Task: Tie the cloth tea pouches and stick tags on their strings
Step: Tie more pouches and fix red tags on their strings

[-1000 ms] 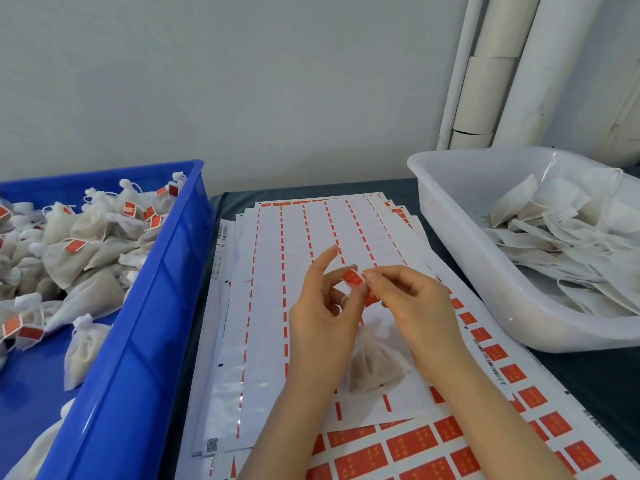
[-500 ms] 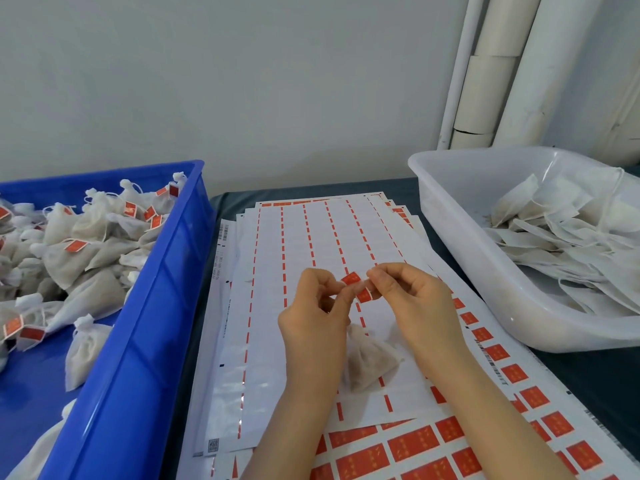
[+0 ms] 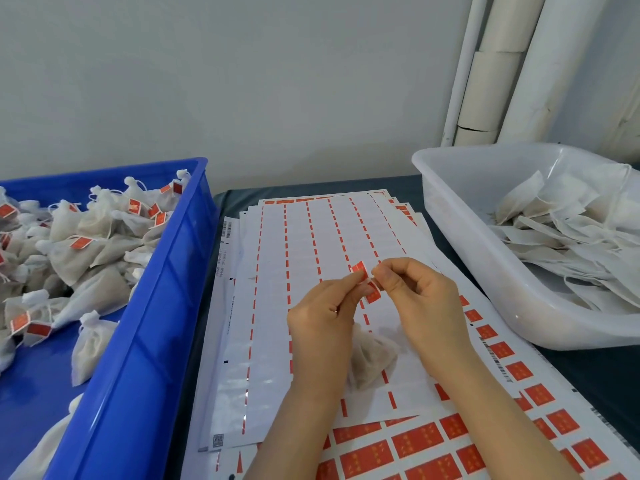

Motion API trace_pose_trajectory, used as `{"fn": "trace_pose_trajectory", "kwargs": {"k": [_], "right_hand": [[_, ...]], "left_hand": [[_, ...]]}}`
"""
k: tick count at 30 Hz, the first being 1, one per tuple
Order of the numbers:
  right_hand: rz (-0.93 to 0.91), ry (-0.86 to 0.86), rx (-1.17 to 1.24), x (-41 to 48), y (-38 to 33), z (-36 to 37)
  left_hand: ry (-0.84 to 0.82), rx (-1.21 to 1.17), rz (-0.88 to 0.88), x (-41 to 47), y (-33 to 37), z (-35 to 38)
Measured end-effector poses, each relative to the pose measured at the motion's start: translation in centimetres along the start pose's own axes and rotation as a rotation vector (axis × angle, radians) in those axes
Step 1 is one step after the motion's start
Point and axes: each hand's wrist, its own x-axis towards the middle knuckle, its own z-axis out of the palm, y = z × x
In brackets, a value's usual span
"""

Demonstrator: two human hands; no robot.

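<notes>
Above the used white sticker sheet (image 3: 311,271) a small red rectangular paper tag (image 3: 363,280) is pinched between the fingertips of the left hand (image 3: 322,323) and the right hand (image 3: 426,306) — both are closed on it. Whether a string lies inside the tag cannot be told. On that sheet, just below the hands, a tied off-white cloth tea pouch (image 3: 372,358) is seen, partly hidden. Left of the sheet a blue plastic crate (image 3: 156,323) is filled with tagged pouches (image 3: 90,244); right of it, untied flat pouches (image 3: 561,233) are heaped in a translucent white plastic tub (image 3: 467,237). Under the sheet's near edge, sheets of unused red stickers (image 3: 415,441) are spread.
</notes>
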Motion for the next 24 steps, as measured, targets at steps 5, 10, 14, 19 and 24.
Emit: {"fn": "trace_pose_trajectory", "kwargs": {"k": [5,10,14,19,24], "right_hand": [[-0.028,0.03,-0.011,-0.21,-0.13,0.18],[0.035,0.061,0.021,-0.12,-0.36,0.05],[0.127,0.077,0.07,0.0,-0.28,-0.01],[0.248,0.063,0.29,0.19,-0.27,-0.14],[0.218,0.058,0.235,0.2,-0.27,-0.22]], "left_hand": [[0.018,-0.08,-0.058,-0.04,0.38,0.05],[0.017,0.019,0.041,-0.09,0.43,0.1],[-0.01,0.061,0.112,-0.16,0.19,0.24],[-0.008,0.045,0.125,-0.18,0.66,0.17],[0.002,0.026,0.11,-0.13,0.58,0.17]]}}
